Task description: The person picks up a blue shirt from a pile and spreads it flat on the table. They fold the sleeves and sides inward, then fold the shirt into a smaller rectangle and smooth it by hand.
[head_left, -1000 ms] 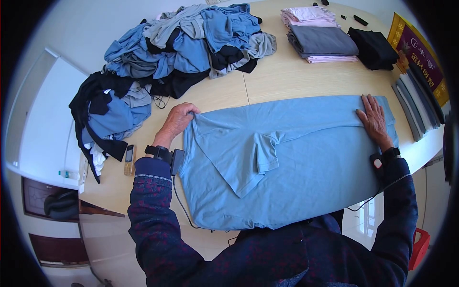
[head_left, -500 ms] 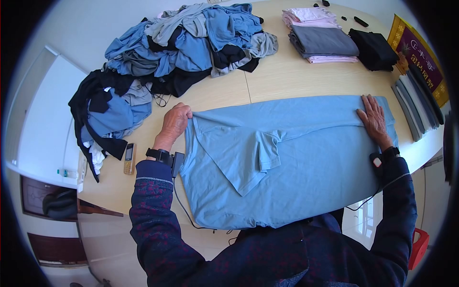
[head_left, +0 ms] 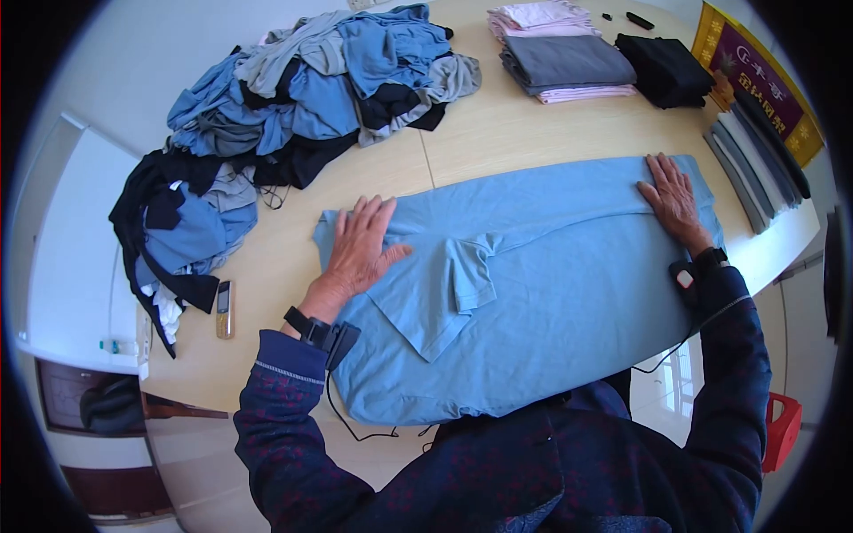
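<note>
Light-blue, boxy cloth shirt [head_left: 569,284] lies on the pale wood table [head_left: 498,142], long axis roughly 9-to-3, folded sleeve [head_left: 474,284] between 3 and 4 o'clock from the nearer left hand [head_left: 354,256], fingers spread, while right hand [head_left: 673,202] is flat, fingers loosely together.

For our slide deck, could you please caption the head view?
Left hand and right hand spread over a blue shirt on a table, near heaped clothes.

Pretty bright shot, kinda cool-toned. Fisheye bends the long pale wood-grain table [head_left: 498,142] and fades to black at the sides. Washed-out glare on its right end, plus shiny reflections on the glossy pale floor [head_left: 662,391], lower right. Shadows look soft.
</note>
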`<state>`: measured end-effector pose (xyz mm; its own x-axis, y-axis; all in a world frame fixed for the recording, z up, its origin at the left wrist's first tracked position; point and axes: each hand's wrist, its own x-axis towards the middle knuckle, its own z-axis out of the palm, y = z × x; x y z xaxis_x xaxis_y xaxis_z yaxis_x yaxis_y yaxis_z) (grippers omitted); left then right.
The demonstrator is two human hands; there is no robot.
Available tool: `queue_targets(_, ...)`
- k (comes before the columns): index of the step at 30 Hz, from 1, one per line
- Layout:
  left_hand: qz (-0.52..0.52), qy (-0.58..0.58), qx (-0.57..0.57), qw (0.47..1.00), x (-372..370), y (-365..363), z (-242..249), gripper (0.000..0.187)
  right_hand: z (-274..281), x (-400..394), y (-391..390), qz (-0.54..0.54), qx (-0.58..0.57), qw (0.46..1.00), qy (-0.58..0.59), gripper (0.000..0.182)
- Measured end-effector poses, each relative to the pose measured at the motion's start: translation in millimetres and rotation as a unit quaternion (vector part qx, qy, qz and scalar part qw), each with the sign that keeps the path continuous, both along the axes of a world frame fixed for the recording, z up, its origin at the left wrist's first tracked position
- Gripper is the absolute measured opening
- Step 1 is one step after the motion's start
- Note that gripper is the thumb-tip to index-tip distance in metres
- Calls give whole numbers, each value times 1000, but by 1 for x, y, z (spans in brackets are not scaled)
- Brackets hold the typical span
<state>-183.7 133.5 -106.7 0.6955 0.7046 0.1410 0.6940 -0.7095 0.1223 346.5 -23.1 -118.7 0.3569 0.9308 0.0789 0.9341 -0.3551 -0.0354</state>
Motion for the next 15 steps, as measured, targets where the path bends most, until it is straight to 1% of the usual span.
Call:
queue_targets(1,4,37,-27,999,1,-6,-6,81,1,-1,0,-2,-3,1000,3,71)
queue_targets(4,38,75,-37,996,-1,-14,-11,88,6,-5,0,-16,-9,1000,9,71)
queue_targets(10,56,99,-58,992,0,-14,-5,90,7,-2,1,-9,-9,1000,26,74)
queue_targets(15,58,99,-40,993,-2,0,-8,90,4,2,9,1,-3,1000,17,75)
